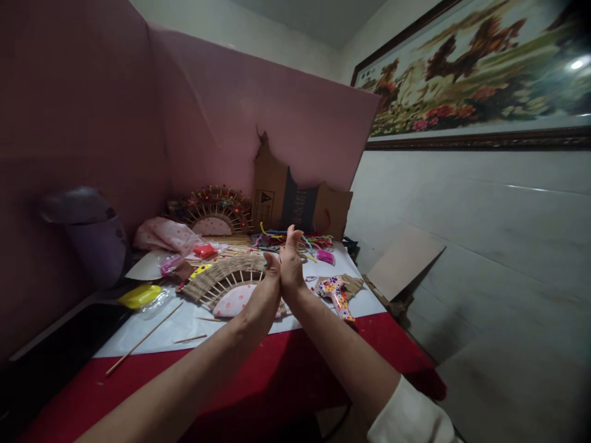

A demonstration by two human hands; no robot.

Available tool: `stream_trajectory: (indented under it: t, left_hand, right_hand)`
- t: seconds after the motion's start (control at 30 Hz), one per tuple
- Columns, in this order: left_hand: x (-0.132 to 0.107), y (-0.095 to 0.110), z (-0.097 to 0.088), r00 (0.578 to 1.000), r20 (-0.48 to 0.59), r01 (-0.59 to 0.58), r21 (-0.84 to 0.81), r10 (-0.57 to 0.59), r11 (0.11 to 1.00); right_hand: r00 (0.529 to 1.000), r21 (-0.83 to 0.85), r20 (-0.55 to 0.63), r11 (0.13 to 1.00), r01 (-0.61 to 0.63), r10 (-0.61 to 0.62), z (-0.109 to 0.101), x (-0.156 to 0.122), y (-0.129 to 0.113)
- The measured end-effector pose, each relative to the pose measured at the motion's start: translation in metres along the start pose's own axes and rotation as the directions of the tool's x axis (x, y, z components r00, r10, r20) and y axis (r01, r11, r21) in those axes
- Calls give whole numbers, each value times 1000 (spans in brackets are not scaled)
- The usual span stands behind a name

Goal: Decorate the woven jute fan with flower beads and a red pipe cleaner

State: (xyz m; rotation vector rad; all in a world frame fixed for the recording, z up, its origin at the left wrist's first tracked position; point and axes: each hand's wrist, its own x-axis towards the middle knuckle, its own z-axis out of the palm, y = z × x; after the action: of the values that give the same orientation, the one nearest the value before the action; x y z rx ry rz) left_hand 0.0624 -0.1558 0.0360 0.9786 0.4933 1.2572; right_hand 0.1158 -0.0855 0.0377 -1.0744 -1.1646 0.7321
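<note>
My left hand [272,274] and my right hand [292,264] are pressed palm to palm above the table, thumbs up. Whatever lies between the palms, if anything, is hidden. A tiny green spot shows by my left thumb; I cannot tell what it is. Just behind and left of the hands lies a fan-shaped craft piece [231,280], with woven twine, thin sticks and a pink dotted half-round [233,300]. To the right of my right wrist rests a flower-patterned glue gun [336,295] on a scrap of cardboard [353,286].
A second decorated fan [212,212] and torn cardboard [272,197] stand behind. Around them are coloured pipe cleaners [314,243], a magenta packet [325,256], a yellow packet [141,296] and dotted cloth [164,235]. Sticks [145,338] lie in front; a purple container [96,240] stands left.
</note>
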Motion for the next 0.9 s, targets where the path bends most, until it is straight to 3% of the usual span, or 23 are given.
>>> stream_trajectory:
  t: [0.1, 0.23, 0.37, 0.5, 0.6, 0.67, 0.73, 0.8, 0.83, 0.9]
  left_hand:
    - [-2, 8, -1, 996, 84, 5, 37, -8, 999]
    - [0, 15, -5, 991, 130, -27, 161, 6, 987]
    - [12, 15, -11, 999, 9, -45, 224, 45, 974]
    - [21, 19, -13, 989, -136, -33, 177, 58, 984]
    - [20, 31, -13, 985, -171, 23, 184, 9, 983]
    - [19, 40, -14, 982, -188, 52, 190, -15, 980]
    - [18, 48, -17, 981, -191, 60, 197, -22, 978]
    - [17, 55, -20, 982, -189, 54, 216, -12, 975]
    - [16, 57, -22, 982, -189, 46, 227, -3, 973]
    - [16, 60, -26, 981, -193, 33, 236, 14, 971]
  right_hand:
    - [992, -72, -101, 994, -86, 78, -9, 20, 6]
    - [982, -177, -188, 982, -64, 30, -19, 31, 9]
    - [955, -194, -292, 974, -119, 58, -17, 32, 3]
    - [939, -35, -322, 990, -136, 118, -13, 31, -9]
    - [964, 155, -182, 974, -164, 192, -17, 26, -14]
    - [957, 237, 19, 928, -287, 291, -25, 19, -16]
    - [877, 244, 279, 855, -459, 391, -36, 7, -15]
    - [732, 192, 535, 783, -591, 422, -47, -7, -14]
    - [677, 170, 607, 765, -622, 416, -53, -14, -14]
    - [620, 154, 684, 755, -637, 384, -60, -25, -14]
